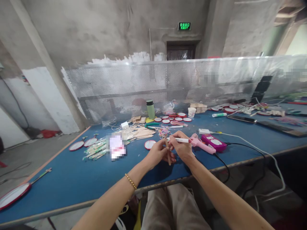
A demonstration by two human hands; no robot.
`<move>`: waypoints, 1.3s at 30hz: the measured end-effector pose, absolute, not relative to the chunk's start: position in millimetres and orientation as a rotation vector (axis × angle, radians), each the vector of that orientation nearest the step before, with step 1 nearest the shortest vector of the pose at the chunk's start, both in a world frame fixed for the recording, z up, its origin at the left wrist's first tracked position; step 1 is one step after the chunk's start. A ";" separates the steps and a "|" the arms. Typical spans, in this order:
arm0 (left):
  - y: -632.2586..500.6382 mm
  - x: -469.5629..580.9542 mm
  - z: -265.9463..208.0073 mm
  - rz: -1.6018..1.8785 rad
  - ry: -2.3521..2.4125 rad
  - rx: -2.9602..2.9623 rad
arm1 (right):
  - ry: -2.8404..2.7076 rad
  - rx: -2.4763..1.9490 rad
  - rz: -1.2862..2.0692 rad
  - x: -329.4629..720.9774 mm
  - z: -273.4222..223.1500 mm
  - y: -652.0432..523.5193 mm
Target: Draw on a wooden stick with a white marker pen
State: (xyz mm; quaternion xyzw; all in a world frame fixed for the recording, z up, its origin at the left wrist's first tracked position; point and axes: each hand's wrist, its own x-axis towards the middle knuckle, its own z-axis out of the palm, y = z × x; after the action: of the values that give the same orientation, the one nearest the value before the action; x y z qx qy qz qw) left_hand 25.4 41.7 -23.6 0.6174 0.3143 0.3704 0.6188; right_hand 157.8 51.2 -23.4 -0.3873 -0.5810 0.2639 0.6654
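My left hand [155, 154] is closed around a flat wooden stick [169, 157], which points up and away over the table's front part. In my right hand [182, 151] is a white marker pen [180, 140], its tip end close to the upper part of the stick. Whether the tip touches the wood I cannot tell. Just beyond both hands lies a tangle of multicoloured bits [164, 131]. A white disc with a red rim [149, 145] rests left of them. To the right of my right hand is a pink glue gun [203, 145].
A purple device [214, 142] with a black cable sits at right. Further back stand a green bottle [150, 110] and a paper cup [191, 112]. Loose wooden sticks [144, 131] and bagged sticks [97, 149] lie left. A phone [241, 119] is right; a perforated screen [134, 86] borders the table.
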 end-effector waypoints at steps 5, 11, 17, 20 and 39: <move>41.3 25.9 -22.9 0.851 0.719 1.417 | -1.313 -0.864 0.608 157.6 -23.2 50.9; 41.8 25.7 -23.3 0.852 0.718 1.417 | -1.328 -0.886 0.602 157.7 -23.0 50.7; 41.7 25.5 -23.6 0.851 0.733 1.416 | -1.326 -0.885 0.598 157.3 -23.0 50.5; 41.4 25.9 -23.4 0.848 0.738 1.413 | -1.313 -0.877 0.599 157.0 -23.1 50.5; 40.9 25.2 -22.2 0.842 0.729 1.403 | -1.303 -0.864 0.601 157.3 -22.6 50.0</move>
State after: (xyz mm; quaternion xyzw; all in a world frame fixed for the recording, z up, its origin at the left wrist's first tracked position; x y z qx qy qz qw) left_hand 25.2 40.9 -22.2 0.6115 0.3176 0.3667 0.6250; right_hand 157.3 50.0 -22.6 -0.3833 -0.5779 0.2666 0.6693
